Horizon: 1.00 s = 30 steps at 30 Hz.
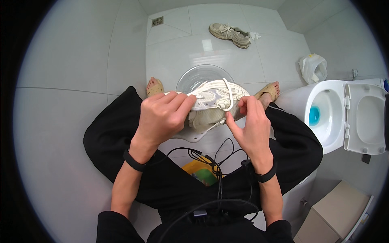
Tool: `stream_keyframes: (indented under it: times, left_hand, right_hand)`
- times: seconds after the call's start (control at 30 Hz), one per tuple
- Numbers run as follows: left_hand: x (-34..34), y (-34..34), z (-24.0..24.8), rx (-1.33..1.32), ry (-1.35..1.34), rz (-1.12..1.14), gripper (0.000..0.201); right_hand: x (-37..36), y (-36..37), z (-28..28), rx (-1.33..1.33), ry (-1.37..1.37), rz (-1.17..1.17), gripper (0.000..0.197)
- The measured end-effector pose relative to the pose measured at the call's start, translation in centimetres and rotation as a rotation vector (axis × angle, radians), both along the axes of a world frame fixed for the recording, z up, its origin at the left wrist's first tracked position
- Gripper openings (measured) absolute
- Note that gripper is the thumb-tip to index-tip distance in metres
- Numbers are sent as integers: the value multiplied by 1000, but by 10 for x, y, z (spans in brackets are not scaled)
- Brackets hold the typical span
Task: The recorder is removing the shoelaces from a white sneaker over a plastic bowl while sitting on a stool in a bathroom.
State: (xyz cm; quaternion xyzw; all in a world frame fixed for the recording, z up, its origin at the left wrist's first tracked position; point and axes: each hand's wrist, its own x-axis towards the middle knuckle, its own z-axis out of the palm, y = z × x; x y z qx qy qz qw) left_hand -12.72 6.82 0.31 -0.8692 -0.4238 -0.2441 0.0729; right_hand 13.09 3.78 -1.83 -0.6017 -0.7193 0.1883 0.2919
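Observation:
A cream sneaker (214, 99) with mesh panels and white laces is held over a clear basin (188, 77). My left hand (164, 117) is closed around its left end. At the opposite end, the fingers of my right hand (253, 125) are curled against the shoe, the thumb beside a loop of white lace (230, 93). Whether the right fingers also pinch the lace is hard to see. Beneath the sneaker shows the edge of a white flat piece (192, 135) with a small hole. A second, beige sneaker (231, 35) lies on the floor farther off.
To the right stands a toilet (330, 117) with its lid up and blue water. A white plastic bag (313, 68) sits by the wall. Black cables (219, 166) hang between my legs, above a yellow object (198, 166). A floor drain (157, 21) is at the far left.

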Motion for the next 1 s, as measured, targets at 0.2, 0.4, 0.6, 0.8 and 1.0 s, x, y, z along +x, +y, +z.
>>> stream_keyframes:
  times: [0.2, 0.4, 0.6, 0.8, 1.0]
  left_hand:
    - [3, -4, -10, -35, 107, -42, 22]
    - [15, -5, -20, 38, 155, -79, 25]
    - [14, -1, -26, 33, 85, -93, 25]
    - [5, 16, -41, 5, -75, -25, 15]
    - [14, 15, -73, -240, -342, 47, 14]
  right_hand:
    - [-6, -1, -13, -94, -77, 28, 35]
    - [15, 8, -20, -122, -50, 10, 31]
    - [46, 20, -11, -169, 77, -103, 9]
    - [56, 6, 35, -623, 486, 17, 20]
    - [18, 12, 53, -637, 747, 143, 20]
